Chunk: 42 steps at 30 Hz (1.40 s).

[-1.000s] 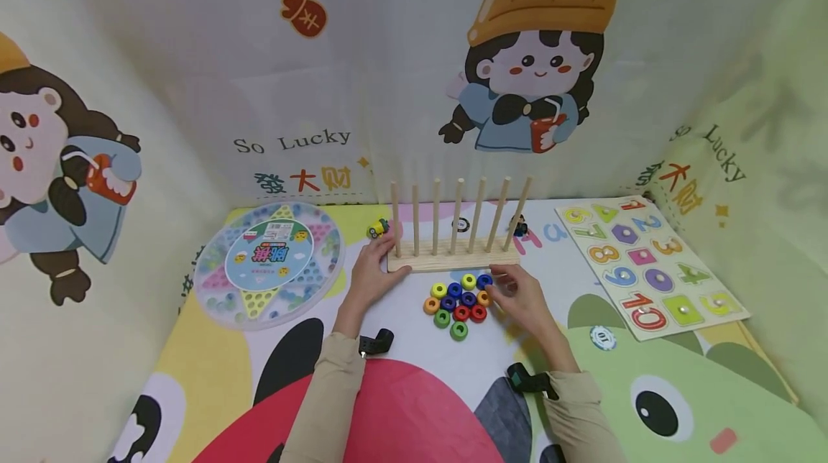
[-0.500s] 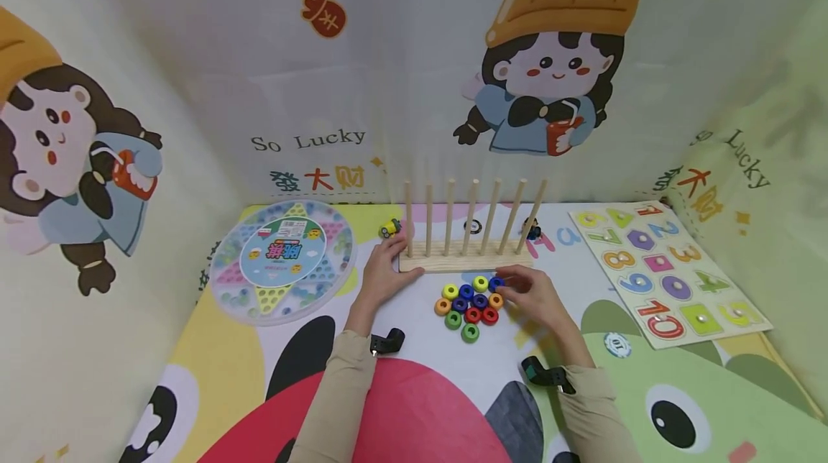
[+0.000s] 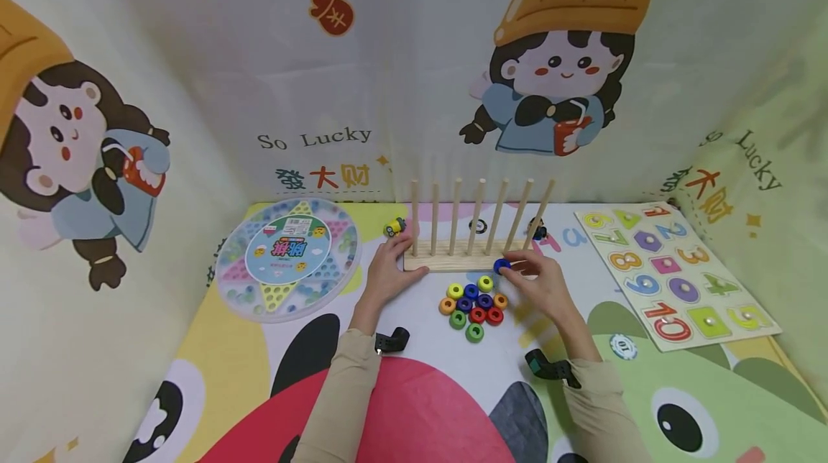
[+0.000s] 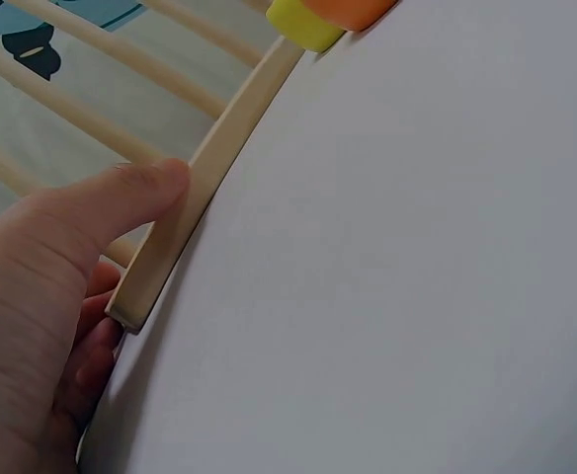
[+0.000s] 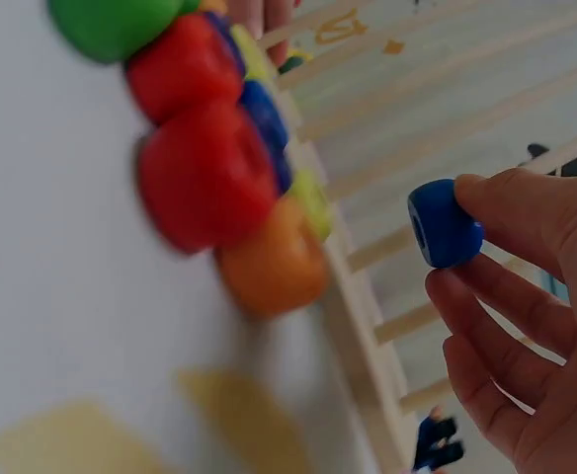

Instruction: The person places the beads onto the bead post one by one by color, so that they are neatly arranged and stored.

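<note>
A wooden peg rack (image 3: 446, 262) with a row of upright pegs stands on the table. At its left end my left hand (image 3: 384, 277) grips the base, the thumb (image 4: 155, 190) on the front edge and the fingers partly hidden round the end. My right hand (image 3: 545, 283) pinches a blue bead (image 5: 452, 232) between thumb and fingertips, raised in front of the base's right half. The bead's hole shows in the right wrist view. Several beads in red (image 3: 494, 316), green (image 3: 475, 333), orange (image 3: 447, 306), yellow and blue lie clustered in front of the rack. The rack's pegs hold no beads.
A round Chinese checkers box (image 3: 287, 258) lies at the left. At the right are a number-and-shape puzzle board (image 3: 675, 276) and a poker chip (image 3: 624, 347). A small yellow toy car (image 3: 394, 226) and a little figure (image 3: 536, 228) sit behind the rack, near the curtain.
The right hand has lifted the blue bead from the cluster's back right corner and moved it up to the rack base. The left hand keeps its grip; the head view has shifted slightly.
</note>
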{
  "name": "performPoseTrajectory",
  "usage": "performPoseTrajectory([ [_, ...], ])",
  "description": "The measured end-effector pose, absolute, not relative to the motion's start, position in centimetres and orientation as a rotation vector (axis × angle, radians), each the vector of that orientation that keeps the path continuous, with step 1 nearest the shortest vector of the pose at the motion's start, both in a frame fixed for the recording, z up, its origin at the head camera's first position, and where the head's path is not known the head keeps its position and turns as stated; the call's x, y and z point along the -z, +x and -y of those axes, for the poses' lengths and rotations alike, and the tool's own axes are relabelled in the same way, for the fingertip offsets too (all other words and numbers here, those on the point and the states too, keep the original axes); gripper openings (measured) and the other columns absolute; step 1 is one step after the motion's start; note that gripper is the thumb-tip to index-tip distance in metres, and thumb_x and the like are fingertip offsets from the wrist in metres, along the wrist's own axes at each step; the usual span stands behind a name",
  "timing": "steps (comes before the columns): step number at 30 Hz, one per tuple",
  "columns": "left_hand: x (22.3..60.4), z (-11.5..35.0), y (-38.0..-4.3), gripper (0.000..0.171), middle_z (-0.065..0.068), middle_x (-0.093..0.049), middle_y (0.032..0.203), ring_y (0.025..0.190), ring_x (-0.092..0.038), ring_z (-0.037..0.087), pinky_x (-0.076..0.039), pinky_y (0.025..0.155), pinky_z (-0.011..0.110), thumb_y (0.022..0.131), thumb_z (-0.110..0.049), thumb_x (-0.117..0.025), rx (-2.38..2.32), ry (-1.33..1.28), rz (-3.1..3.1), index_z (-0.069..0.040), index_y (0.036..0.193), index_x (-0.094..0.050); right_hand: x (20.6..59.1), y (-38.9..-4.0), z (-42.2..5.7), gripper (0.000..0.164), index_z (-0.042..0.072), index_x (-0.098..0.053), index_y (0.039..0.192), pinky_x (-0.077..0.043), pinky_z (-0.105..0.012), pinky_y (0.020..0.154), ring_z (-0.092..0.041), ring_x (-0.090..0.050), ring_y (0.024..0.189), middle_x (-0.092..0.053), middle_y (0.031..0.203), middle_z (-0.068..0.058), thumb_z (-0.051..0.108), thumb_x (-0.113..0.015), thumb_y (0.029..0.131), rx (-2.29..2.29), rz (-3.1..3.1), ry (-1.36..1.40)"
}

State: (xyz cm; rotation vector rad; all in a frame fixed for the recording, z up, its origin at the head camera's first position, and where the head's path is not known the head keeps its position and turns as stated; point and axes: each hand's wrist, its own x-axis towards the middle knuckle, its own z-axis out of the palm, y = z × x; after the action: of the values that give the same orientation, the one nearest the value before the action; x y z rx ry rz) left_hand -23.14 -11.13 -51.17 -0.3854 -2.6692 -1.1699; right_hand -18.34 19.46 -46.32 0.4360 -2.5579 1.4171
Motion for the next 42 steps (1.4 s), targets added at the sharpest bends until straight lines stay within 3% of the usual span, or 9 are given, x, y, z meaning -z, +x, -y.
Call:
performPoseTrajectory([
  [5, 51.1, 11.2, -23.2, 0.07, 0.008, -0.052, 0.141, 0.125, -0.048, 0.03, -0.042, 0.102, 0.046, 0.075, -0.033, -0.085, 1.171, -0.407, 2.671, 0.0, 0.132, -0.061, 43.6, -18.6, -17.9, 0.027, -0.002, -0.069, 0.113, -0.057, -0.034, 0.08, -0.029, -0.068, 0.089, -0.07, 0.107, -0.017, 0.007, -0.074, 0.088, -1.417, 2.47, 0.459],
  [11, 51.2, 11.3, -23.2, 0.071, 0.009, -0.053, 0.14, 0.125, -0.047, 0.03, -0.042, 0.103, 0.045, 0.075, -0.032, -0.085, 1.165, -0.427, 2.666, 0.002, 0.132, -0.061, 38.5, -17.8, -14.8, 0.026, -0.01, -0.069, 0.11, -0.057, -0.035, 0.079, -0.033, -0.067, 0.087, -0.07, 0.105, -0.023, -0.001, -0.073, 0.086, -1.43, 2.392, 0.468],
  [15, 51.2, 11.2, -23.2, 0.07, 0.009, -0.054, 0.139, 0.122, -0.048, 0.031, -0.043, 0.101, 0.045, 0.074, -0.032, -0.086, 1.15, -0.436, 2.653, 0.002, 0.13, -0.062, 36.2, -17.7, -13.1, 0.024, -0.013, -0.068, 0.107, -0.055, -0.024, 0.077, -0.032, -0.065, 0.085, -0.069, 0.102, -0.025, -0.005, -0.073, 0.084, -1.439, 2.323, 0.491],
  [23, 51.2, 11.2, -23.0, 0.069, 0.01, -0.055, 0.138, 0.119, -0.05, 0.03, -0.044, 0.099, 0.044, 0.074, -0.033, -0.086, 1.134, -0.439, 2.641, 0.002, 0.129, -0.063, 36.0, -20.1, -11.1, 0.021, -0.004, -0.072, 0.106, -0.051, -0.017, 0.074, -0.025, -0.065, 0.083, -0.071, 0.098, -0.017, 0.003, -0.075, 0.086, -1.493, 2.235, 0.543],
  [34, 51.2, 11.2, -22.9, 0.068, 0.012, -0.056, 0.137, 0.12, -0.051, 0.031, -0.045, 0.099, 0.046, 0.076, -0.035, -0.085, 1.107, -0.456, 2.618, 0.001, 0.129, -0.063, 34.2, -21.1, -8.6, 0.021, -0.002, -0.074, 0.105, -0.052, -0.019, 0.073, -0.024, -0.066, 0.083, -0.07, 0.1, -0.015, 0.008, -0.075, 0.087, -1.531, 2.17, 0.629],
  [42, 51.2, 11.3, -22.9, 0.068, 0.011, -0.056, 0.137, 0.12, -0.051, 0.031, -0.045, 0.098, 0.046, 0.076, -0.036, -0.085, 1.103, -0.451, 2.625, 0.0, 0.129, -0.064, 33.4, -21.7, -7.0, 0.02, -0.001, -0.074, 0.103, -0.048, -0.022, 0.064, -0.024, -0.066, 0.076, -0.071, 0.097, -0.013, 0.01, -0.076, 0.087, -1.493, 2.166, 0.58],
])
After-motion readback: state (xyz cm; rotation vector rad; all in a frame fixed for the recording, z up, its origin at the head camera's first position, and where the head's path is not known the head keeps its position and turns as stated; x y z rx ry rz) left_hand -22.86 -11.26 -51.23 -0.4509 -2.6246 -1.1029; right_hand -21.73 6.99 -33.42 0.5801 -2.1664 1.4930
